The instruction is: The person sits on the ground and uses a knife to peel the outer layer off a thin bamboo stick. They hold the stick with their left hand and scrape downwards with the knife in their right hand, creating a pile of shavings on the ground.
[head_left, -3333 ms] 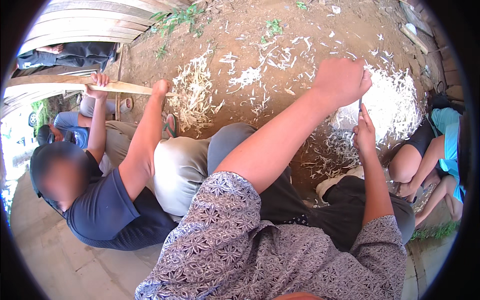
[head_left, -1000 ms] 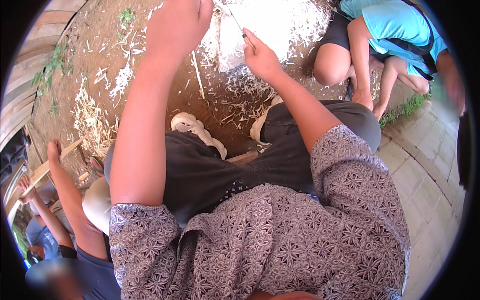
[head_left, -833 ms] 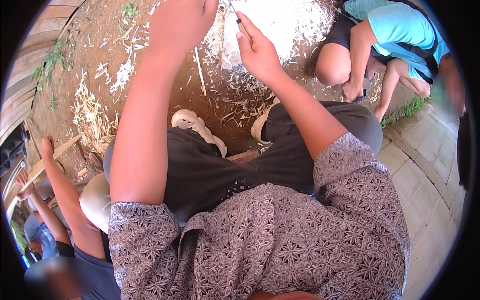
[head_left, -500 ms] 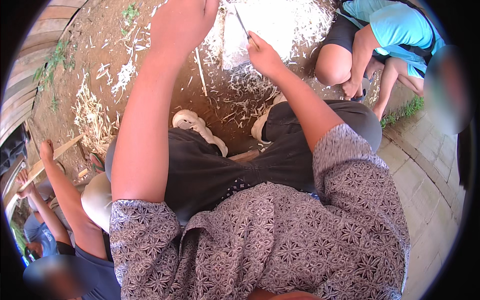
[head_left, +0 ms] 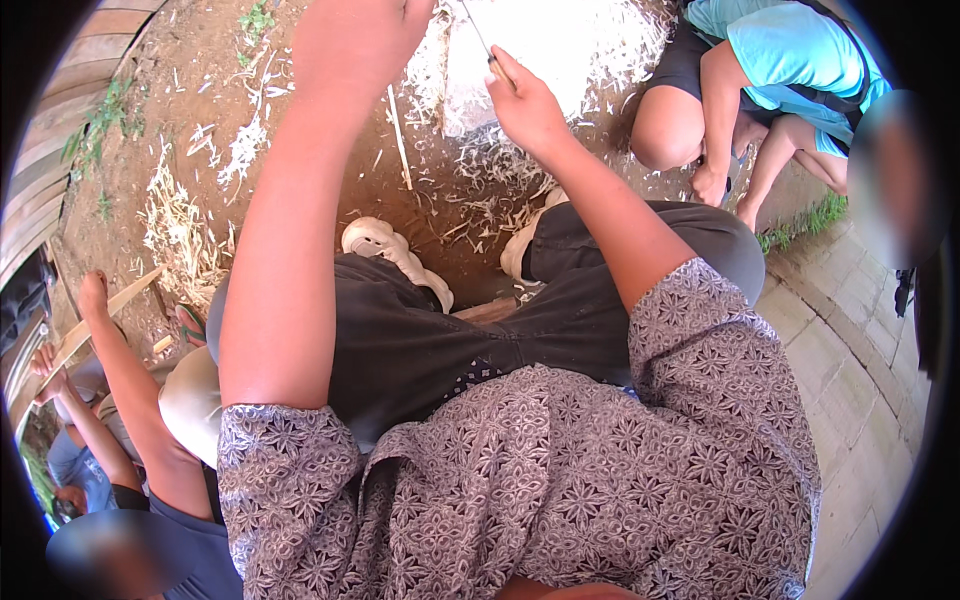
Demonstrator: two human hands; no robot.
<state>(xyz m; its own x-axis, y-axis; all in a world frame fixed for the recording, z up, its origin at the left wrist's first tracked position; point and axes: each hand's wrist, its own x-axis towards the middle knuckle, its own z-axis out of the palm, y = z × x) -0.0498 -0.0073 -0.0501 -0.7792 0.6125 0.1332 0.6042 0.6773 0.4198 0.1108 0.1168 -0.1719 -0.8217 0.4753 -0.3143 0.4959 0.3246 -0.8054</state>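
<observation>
My right hand [head_left: 528,105] is closed round the short handle of a thin-bladed knife [head_left: 478,32]. Its dark blade points up and to the left, out over a brightly lit pale sheet [head_left: 468,95] on the ground. At the top edge, left of the knife, is my left hand [head_left: 360,40]. The view cuts off its fingers, so anything they hold is hidden. Glare washes out much of the sheet and the shavings around it.
Pale shavings [head_left: 180,228] litter the brown soil, with a thin stick [head_left: 400,140] among them. A person in turquoise [head_left: 790,50] crouches at right, beside paving [head_left: 845,350]. At lower left, other people's hands hold a long wooden strip [head_left: 90,322].
My right hand has moved slightly up and to the left, with the knife still in its grip. My left hand has shifted a little leftward.
</observation>
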